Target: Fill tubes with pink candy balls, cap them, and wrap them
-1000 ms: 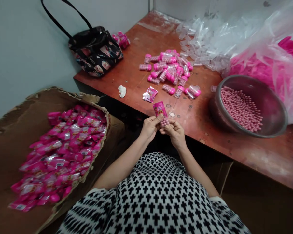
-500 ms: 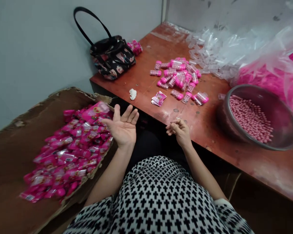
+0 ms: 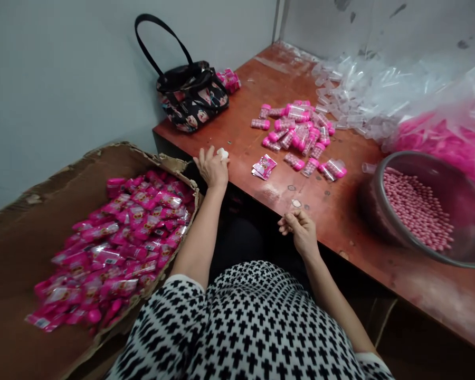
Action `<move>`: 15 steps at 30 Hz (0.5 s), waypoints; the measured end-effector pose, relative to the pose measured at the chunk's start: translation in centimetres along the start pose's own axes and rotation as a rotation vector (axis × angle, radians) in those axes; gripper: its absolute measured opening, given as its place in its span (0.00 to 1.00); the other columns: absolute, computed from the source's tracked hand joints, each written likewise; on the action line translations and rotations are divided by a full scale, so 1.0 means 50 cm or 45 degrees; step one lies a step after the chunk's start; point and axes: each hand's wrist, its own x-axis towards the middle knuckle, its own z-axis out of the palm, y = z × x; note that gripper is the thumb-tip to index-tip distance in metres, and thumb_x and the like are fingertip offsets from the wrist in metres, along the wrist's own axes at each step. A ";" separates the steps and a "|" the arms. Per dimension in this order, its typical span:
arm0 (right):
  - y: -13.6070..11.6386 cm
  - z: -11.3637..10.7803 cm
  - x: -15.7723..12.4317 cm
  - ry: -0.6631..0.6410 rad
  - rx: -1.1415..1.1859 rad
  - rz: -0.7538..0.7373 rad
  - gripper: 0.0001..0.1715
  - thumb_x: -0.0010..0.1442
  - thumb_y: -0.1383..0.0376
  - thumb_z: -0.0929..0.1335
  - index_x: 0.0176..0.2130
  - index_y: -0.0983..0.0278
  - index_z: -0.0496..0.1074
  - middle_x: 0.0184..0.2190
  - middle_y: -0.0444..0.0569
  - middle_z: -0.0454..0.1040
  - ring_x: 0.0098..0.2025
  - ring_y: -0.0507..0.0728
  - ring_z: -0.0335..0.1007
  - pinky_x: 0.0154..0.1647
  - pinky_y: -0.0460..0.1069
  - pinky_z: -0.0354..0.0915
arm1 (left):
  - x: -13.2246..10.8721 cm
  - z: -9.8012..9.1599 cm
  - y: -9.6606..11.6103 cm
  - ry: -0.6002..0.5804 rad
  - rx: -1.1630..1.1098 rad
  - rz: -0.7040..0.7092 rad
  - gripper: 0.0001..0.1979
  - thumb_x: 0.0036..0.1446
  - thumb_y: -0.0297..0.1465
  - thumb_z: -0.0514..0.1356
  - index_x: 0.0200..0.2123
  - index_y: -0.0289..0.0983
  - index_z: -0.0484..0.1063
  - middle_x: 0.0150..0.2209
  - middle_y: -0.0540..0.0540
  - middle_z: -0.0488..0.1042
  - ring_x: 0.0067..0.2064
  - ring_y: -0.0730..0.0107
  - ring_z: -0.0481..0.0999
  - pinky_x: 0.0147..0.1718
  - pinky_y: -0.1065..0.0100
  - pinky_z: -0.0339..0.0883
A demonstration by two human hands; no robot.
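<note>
My left hand (image 3: 214, 168) lies at the table's near edge, back upward and fingers apart. Its fingers touch a small crumpled white wad (image 3: 222, 153). Over the table's front edge, my right hand (image 3: 302, 231) is closed with the thumb against curled fingers; whatever may be between them is hidden. A short stack of pink printed packets (image 3: 265, 167) lies between the two hands. Beyond it is a pile of clear tubes with pink caps (image 3: 296, 126), filled with pink beads. At the left, a cardboard box (image 3: 19, 211) holds many pink wrapped packs (image 3: 119, 253).
A grey bowl (image 3: 374, 203) of pink beads (image 3: 417, 208) stands on the reddish table (image 3: 404, 269) at right. Behind are empty clear tubes (image 3: 352, 95) and a plastic bag of pink pieces (image 3: 439, 132). A dark floral handbag (image 3: 193, 97) stands at the far left corner.
My left hand has moved from above the box's edge, palm up, to the white wad, turning palm down. A pink pack near it now lies lower in the box. My right hand stays closed.
</note>
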 end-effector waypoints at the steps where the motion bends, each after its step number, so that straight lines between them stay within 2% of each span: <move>1: -0.001 0.000 0.002 -0.004 -0.007 -0.003 0.13 0.54 0.55 0.70 0.30 0.63 0.67 0.24 0.44 0.76 0.20 0.49 0.70 0.20 0.44 0.66 | -0.010 -0.001 0.010 -0.002 -0.006 0.070 0.15 0.50 0.29 0.65 0.43 0.32 0.73 0.59 0.43 0.63 0.65 0.51 0.46 0.62 0.46 0.23; 4: -0.004 0.005 0.007 -0.020 -0.031 -0.007 0.14 0.54 0.55 0.69 0.30 0.63 0.67 0.24 0.44 0.76 0.20 0.49 0.70 0.19 0.44 0.66 | -0.043 0.017 0.049 -0.167 -0.059 0.302 0.22 0.48 0.32 0.66 0.49 0.37 0.71 0.60 0.41 0.63 0.65 0.52 0.49 0.63 0.49 0.31; 6: -0.005 0.008 0.008 -0.034 -0.043 -0.002 0.14 0.54 0.55 0.69 0.30 0.63 0.67 0.23 0.44 0.76 0.20 0.49 0.70 0.20 0.44 0.65 | -0.059 0.042 0.069 -0.336 -0.064 0.377 0.20 0.52 0.33 0.63 0.50 0.40 0.71 0.59 0.41 0.64 0.65 0.52 0.52 0.62 0.47 0.37; 8: -0.007 0.008 0.006 -0.042 -0.050 0.008 0.15 0.53 0.54 0.70 0.29 0.63 0.67 0.23 0.44 0.76 0.20 0.49 0.70 0.20 0.44 0.65 | -0.065 0.069 0.077 -0.443 -0.024 0.407 0.16 0.55 0.33 0.60 0.48 0.41 0.72 0.58 0.42 0.65 0.64 0.51 0.54 0.61 0.45 0.39; 11: -0.011 0.003 0.003 -0.041 -0.068 0.017 0.15 0.53 0.54 0.70 0.29 0.63 0.67 0.23 0.44 0.76 0.20 0.49 0.70 0.20 0.44 0.65 | -0.065 0.093 0.072 -0.467 0.003 0.415 0.12 0.56 0.31 0.58 0.44 0.41 0.75 0.57 0.42 0.67 0.63 0.52 0.57 0.61 0.44 0.41; 15: -0.027 -0.001 0.032 -0.035 -0.132 -0.056 0.16 0.53 0.53 0.69 0.30 0.63 0.67 0.23 0.44 0.74 0.21 0.49 0.69 0.21 0.43 0.65 | -0.075 0.090 0.072 -0.394 -0.061 0.415 0.12 0.57 0.31 0.56 0.42 0.41 0.76 0.57 0.43 0.67 0.63 0.55 0.58 0.61 0.47 0.44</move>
